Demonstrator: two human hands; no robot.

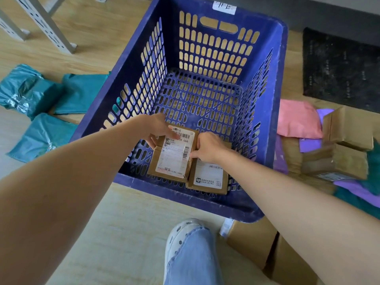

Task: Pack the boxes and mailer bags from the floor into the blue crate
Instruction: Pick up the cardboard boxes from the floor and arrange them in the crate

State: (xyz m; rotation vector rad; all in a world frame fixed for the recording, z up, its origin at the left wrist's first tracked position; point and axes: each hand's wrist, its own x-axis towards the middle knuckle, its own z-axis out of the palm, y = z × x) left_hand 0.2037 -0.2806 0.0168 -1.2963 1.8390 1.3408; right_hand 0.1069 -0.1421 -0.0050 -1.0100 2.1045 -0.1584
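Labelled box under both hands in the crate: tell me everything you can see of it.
The labelled box is a small, flat, closed parcel of brown cardboard, with a white shipping label, barcodes and clear tape on top. It lies label up, low in the blue crate, by the near wall, left of centre. The left hand holds its far left corner and the right hand pinches its right edge. Its right side meets a second box.

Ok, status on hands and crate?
Left hand, right hand hold labelled brown cardboard box inside blue slotted plastic crate. Second labelled cardboard box alongside. Nothing in the way.
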